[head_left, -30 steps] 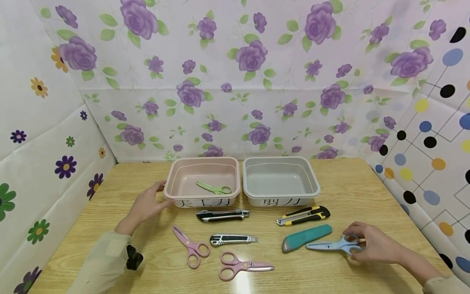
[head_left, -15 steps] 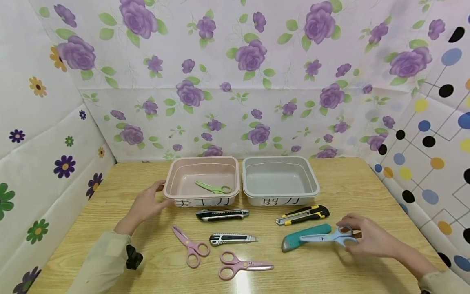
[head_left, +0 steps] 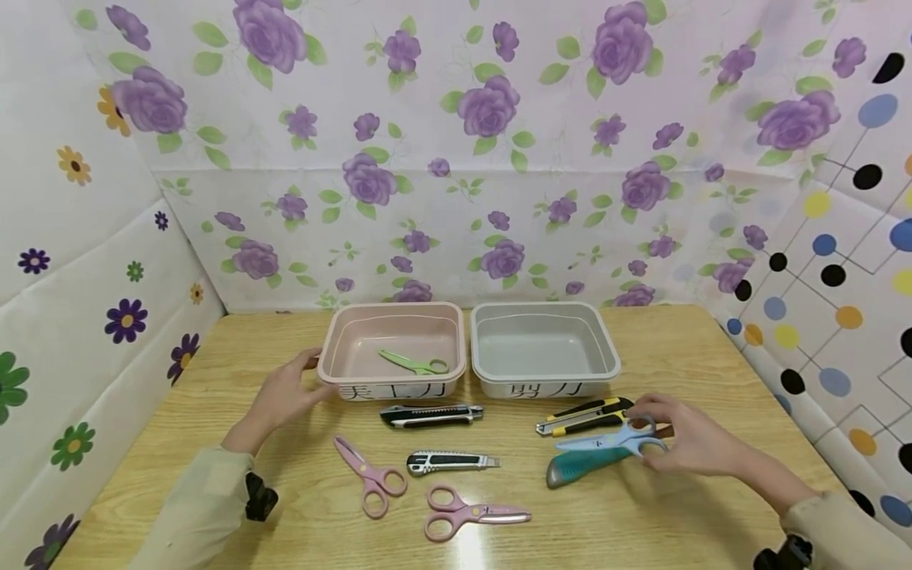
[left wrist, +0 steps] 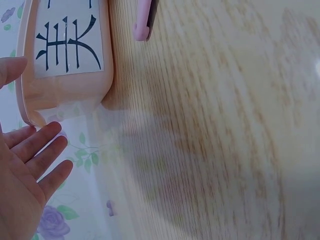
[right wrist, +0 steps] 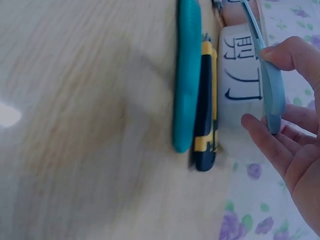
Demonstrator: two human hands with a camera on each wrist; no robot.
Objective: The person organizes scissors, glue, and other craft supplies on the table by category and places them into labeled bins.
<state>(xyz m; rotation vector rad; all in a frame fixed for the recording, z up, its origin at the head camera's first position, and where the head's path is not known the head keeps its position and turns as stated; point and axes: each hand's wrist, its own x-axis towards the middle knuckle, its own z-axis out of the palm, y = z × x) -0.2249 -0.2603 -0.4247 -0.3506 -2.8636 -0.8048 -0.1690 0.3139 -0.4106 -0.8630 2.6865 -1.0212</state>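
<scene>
My right hand (head_left: 691,439) pinches the handles of the light-blue scissors (head_left: 602,441), which are raised off the table, blades pointing left. In the head view they overlap the teal utility knife (head_left: 580,467) and lie close to the yellow-and-black utility knife (head_left: 584,418). The right wrist view has the scissors (right wrist: 274,90) edge-on between thumb and fingers. At the left end of the pink bin (head_left: 392,379), my left hand (head_left: 285,396) rests at the corner with its fingers spread. The left wrist view shows those fingers (left wrist: 42,145) fairly straight. Green scissors (head_left: 413,363) lie inside that bin.
Right of the pink bin stands a grey bin (head_left: 545,378); both bear labels in front. A black utility knife (head_left: 431,416), a silver-and-black utility knife (head_left: 453,463), pink scissors (head_left: 366,473) and more pink scissors (head_left: 477,514) lie on the wooden table (head_left: 606,530). Patterned cloth walls surround it.
My right hand has lifted the blue scissors and carried them left and away from me, from beside the teal knife to over it. My left hand has stayed at the pink bin.
</scene>
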